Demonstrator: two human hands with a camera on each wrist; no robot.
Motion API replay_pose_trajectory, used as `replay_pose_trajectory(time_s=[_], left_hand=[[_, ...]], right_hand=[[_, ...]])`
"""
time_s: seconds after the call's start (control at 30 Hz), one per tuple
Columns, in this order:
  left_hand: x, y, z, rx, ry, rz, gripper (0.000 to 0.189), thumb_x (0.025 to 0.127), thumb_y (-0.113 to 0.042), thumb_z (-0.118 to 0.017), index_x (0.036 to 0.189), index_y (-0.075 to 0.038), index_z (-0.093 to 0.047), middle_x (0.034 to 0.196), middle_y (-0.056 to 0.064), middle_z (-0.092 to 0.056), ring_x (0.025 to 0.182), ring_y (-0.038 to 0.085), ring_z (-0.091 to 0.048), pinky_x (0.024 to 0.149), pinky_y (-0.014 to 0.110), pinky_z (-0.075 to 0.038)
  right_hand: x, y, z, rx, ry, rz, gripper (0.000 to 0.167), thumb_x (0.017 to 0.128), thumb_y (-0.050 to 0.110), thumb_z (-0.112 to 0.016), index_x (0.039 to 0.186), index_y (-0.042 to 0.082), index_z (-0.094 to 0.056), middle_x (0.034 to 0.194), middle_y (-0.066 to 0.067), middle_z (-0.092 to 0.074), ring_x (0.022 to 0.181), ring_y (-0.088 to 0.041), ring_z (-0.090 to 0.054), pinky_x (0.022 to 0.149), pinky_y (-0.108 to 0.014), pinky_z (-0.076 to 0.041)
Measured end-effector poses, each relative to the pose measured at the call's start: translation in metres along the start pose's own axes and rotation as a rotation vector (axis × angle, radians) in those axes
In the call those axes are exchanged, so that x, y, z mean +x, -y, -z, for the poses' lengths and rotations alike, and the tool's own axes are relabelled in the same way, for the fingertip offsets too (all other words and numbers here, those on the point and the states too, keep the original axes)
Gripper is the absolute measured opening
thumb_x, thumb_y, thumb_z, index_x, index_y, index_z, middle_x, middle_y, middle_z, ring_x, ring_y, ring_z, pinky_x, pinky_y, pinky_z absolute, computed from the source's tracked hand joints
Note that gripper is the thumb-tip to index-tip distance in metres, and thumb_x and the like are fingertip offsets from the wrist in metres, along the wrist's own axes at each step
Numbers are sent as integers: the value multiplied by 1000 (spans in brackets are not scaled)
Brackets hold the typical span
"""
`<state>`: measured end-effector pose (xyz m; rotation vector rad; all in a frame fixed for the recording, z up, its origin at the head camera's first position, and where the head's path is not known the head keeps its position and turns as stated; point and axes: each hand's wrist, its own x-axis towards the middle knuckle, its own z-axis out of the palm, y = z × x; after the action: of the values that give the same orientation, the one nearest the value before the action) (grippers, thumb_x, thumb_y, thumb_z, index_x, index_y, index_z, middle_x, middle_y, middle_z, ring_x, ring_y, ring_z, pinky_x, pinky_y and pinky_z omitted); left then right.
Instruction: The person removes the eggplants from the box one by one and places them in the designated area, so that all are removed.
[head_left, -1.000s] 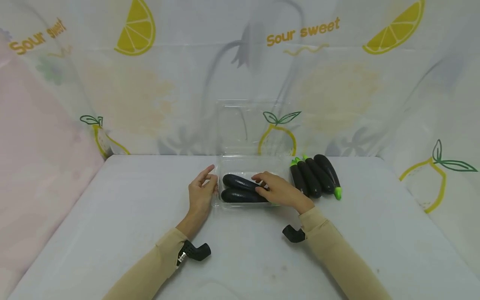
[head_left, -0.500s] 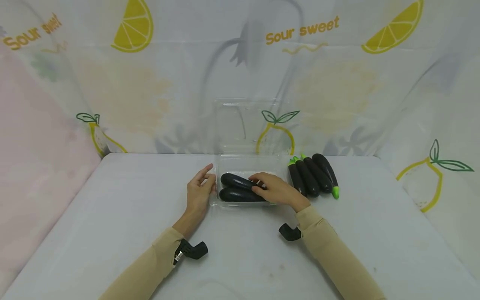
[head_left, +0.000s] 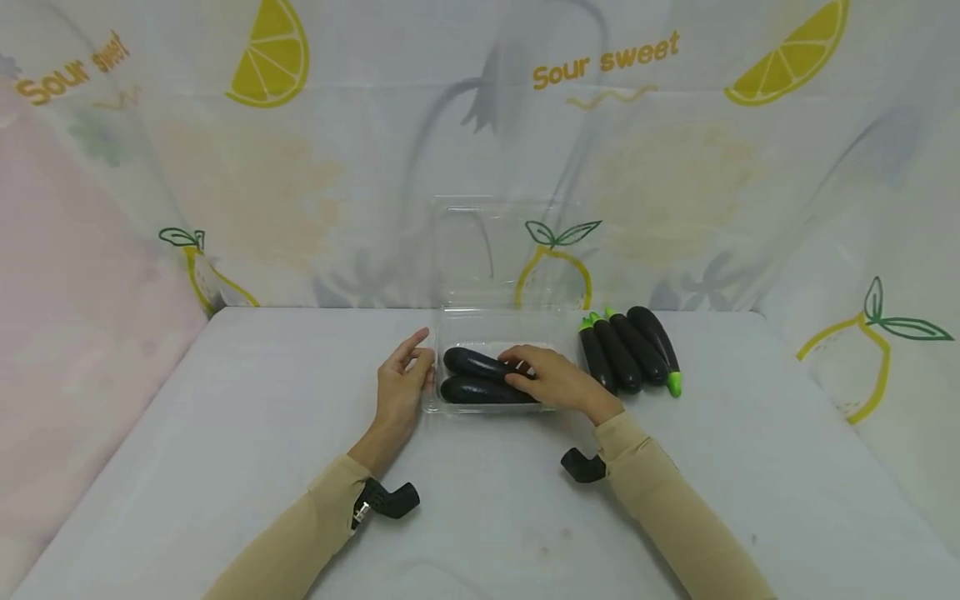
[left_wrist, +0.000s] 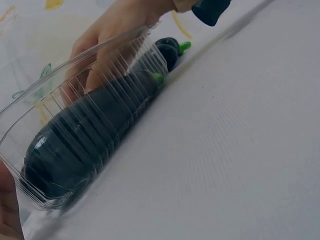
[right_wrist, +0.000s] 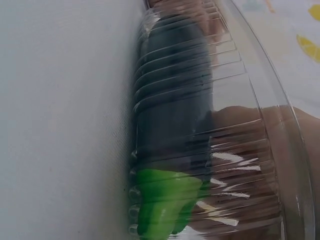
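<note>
A clear plastic clamshell box stands on the table, its lid raised at the back. Two dark eggplants lie side by side in it: a rear eggplant and a front eggplant, whose green stem end shows through the ribbed wall in both wrist views. My right hand reaches into the box from the right; its thumb and fingers grip the rear eggplant, covering that one's right end. At the box's left side rests my left hand, its index finger extended and its fingers touching the wall.
Several more eggplants with green stems lie in a row just right of the box, close behind my right wrist. A white table spreads around the box. A lemon-printed curtain hangs at its back edge.
My right hand has shifted very slightly left over the rear eggplant. The left hand, the box and the eggplants in the row stay where they were.
</note>
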<state>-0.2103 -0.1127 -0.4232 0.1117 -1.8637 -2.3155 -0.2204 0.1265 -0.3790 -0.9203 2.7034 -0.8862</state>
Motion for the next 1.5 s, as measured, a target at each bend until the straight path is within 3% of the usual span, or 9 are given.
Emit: replay_pose_trajectory(time_s=[0.3, 0.5, 0.7, 0.9, 1.2, 1.5], left_hand=[[-4, 0, 3, -18, 30, 20, 44, 91, -6, -58, 134, -9, -52, 73, -6, -53, 49, 3, -44, 46, 15, -37], [-8, -13, 0, -27, 70, 20, 46, 92, -4, -55, 137, -3, -46, 68, -5, -52, 46, 5, -44, 46, 17, -40], [-1, 0, -1, -44, 60, -2, 42, 92, -6, -56, 133, -8, -51, 67, -5, -52, 45, 5, -43, 46, 17, -39], [1, 1, -1, -25, 59, -25, 44, 91, -6, -56, 135, -5, -48, 68, -6, -52, 46, 4, -43, 46, 16, -39], [0, -3, 1, -41, 71, 47, 44, 91, -5, -55, 135, -8, -49, 69, -5, -54, 47, 5, -44, 46, 16, -39], [-1, -3, 0, -58, 89, 38, 43, 92, -6, -56, 135, -9, -49, 67, -5, -53, 48, 4, -45, 46, 16, -39]], right_hand=[[-3, 2, -2, -18, -20, -15, 34, 94, 21, -56, 126, 8, -55, 118, -7, -62, 103, -21, -60, 87, -37, -50], [-6, 1, 1, -32, -75, -15, 37, 95, 23, -56, 128, 8, -54, 121, -8, -60, 104, -22, -59, 86, -36, -50], [-9, 0, 4, -14, -172, 18, 36, 94, 21, -57, 127, 7, -55, 120, -7, -60, 103, -20, -59, 84, -35, -50], [-9, 0, 10, -22, -250, -3, 36, 94, 22, -57, 127, 9, -55, 118, -5, -60, 101, -19, -59, 81, -33, -51], [-14, 0, 21, -15, -303, -41, 38, 93, 25, -58, 129, 12, -54, 119, -4, -60, 102, -19, -60, 80, -34, -50], [-21, 0, 36, 4, -334, -29, 39, 94, 23, -58, 130, 9, -53, 122, -9, -59, 103, -23, -59, 82, -37, -51]])
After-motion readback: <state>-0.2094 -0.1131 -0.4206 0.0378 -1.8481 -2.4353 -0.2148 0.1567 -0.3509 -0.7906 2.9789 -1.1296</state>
